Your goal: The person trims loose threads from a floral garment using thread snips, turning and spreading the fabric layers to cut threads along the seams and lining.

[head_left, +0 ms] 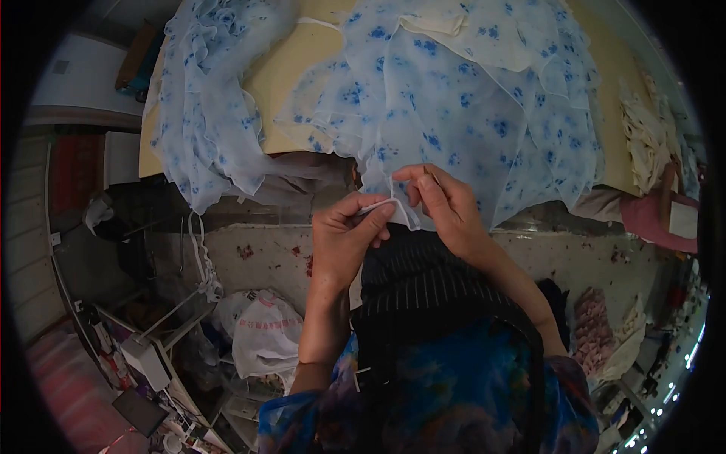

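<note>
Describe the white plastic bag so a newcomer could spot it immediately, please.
From the pale yellow table, look down past the left hand. Beside that forearm is the crumpled white bag, bearing red lettering, unlike the boxy white case farther left.

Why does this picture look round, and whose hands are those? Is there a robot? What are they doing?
There's no robot here! A person wears a camera on their head, looking forward and down, and its picture is round with dark corners. Those are the person's own bare hands. The left hand pinches some folded white cloth between its fingers. The right hand is raised close beside it; I can't tell if it grips anything. On the yellowish table lies filmy cloth with blue flowers, hanging over the edge.
</note>
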Demonstrator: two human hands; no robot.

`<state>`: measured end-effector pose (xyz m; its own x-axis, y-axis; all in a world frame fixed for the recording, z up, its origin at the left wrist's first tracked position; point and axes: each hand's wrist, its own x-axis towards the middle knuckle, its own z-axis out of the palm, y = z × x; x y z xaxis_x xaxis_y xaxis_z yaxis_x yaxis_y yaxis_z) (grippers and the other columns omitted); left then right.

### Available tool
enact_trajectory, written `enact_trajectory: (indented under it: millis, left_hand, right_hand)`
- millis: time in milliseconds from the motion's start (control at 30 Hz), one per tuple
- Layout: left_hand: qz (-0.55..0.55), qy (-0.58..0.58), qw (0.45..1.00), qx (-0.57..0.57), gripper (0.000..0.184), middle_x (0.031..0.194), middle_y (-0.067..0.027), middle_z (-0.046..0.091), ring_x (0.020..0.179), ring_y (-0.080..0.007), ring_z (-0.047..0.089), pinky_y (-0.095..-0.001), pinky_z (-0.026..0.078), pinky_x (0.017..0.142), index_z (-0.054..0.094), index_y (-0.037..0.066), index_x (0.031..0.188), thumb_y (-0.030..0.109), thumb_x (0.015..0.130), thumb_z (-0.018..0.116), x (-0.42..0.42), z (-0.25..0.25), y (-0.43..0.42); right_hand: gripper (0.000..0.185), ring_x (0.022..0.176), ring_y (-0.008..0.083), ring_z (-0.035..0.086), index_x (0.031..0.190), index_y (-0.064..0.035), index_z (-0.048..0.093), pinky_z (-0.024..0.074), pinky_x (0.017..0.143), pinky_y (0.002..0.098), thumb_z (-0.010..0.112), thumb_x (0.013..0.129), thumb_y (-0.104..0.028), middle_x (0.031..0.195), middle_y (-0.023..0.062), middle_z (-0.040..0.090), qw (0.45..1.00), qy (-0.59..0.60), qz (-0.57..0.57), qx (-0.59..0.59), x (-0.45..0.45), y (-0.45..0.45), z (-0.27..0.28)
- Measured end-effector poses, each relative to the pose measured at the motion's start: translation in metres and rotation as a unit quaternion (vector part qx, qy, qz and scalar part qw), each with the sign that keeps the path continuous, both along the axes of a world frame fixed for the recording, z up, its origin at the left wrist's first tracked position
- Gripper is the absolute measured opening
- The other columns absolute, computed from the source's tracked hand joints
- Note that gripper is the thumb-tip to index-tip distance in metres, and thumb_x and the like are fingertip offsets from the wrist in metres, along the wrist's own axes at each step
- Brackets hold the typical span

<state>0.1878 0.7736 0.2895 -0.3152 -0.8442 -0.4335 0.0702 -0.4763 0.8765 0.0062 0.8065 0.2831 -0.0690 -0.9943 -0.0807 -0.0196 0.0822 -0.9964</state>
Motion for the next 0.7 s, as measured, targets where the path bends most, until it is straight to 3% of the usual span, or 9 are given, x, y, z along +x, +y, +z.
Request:
enact_trajectory:
  millis: [133, 233, 333, 433, 700]
  left_hand:
    - [0.026, 0.027, 0.999, -0.019, 0.012, 0.073, -0.0007, 0.062, 0.059, -0.0046, 0.053, -0.0196, 0.039, 0.05, 0.074, -0.001, 0.1, 0.003, 0.088, 0.074, 0.005, -0.008, -0.002]
    - [0.021, 0.048, 0.998, -0.048, 0.011, 0.079, 0.0011, 0.062, 0.063, -0.0032, 0.055, -0.0188, 0.04, 0.053, 0.075, -0.001, 0.099, 0.001, 0.088, 0.074, 0.007, -0.01, -0.004]
    - [0.009, 0.052, 0.997, -0.058, 0.01, 0.082, 0.0013, 0.06, 0.063, -0.0031, 0.052, -0.0195, 0.038, 0.052, 0.075, -0.002, 0.098, 0.0, 0.088, 0.073, 0.007, -0.011, -0.004]
    - [0.006, 0.047, 0.997, -0.058, 0.01, 0.081, 0.001, 0.059, 0.062, -0.0038, 0.051, -0.0205, 0.037, 0.052, 0.074, -0.002, 0.097, -0.001, 0.088, 0.073, 0.006, -0.01, -0.003]
    - [-0.017, 0.019, 0.997, -0.074, 0.008, 0.082, 0.002, 0.061, 0.067, -0.0027, 0.054, -0.0191, 0.04, 0.057, 0.075, -0.001, 0.096, -0.001, 0.088, 0.073, 0.007, -0.008, -0.004]
  right_hand:
    - [0.023, 0.062, 0.0106, 0.047, 0.117, -0.0057, 0.054, 0.0394, 0.059, 0.0289, 0.048, 0.106, -0.025, 0.071, 0.0024, 0.053, 0.993, 0.09, 0.08, 0.0, -0.017, 0.008, -0.003]
    - [0.023, 0.059, 0.0165, 0.05, 0.116, -0.0061, 0.052, 0.04, 0.057, 0.0326, 0.05, 0.105, -0.026, 0.069, 0.0063, 0.052, 0.981, 0.161, 0.11, -0.013, -0.011, 0.01, 0.014]
    - [0.023, 0.059, 0.0234, 0.054, 0.113, -0.0042, 0.054, 0.0421, 0.058, 0.036, 0.054, 0.103, -0.026, 0.069, 0.0098, 0.055, 0.976, 0.182, 0.116, 0.033, -0.014, 0.01, 0.016]
    - [0.023, 0.061, 0.0272, 0.058, 0.105, -0.0011, 0.059, 0.0445, 0.059, 0.0372, 0.059, 0.1, -0.023, 0.072, 0.0135, 0.059, 0.978, 0.178, 0.113, -0.002, -0.01, 0.005, 0.016]
    - [0.022, 0.062, 0.0247, 0.06, 0.097, 0.0004, 0.065, 0.0459, 0.059, 0.0351, 0.066, 0.096, -0.022, 0.076, 0.0143, 0.064, 0.979, 0.177, 0.091, -0.036, -0.006, 0.004, 0.012]
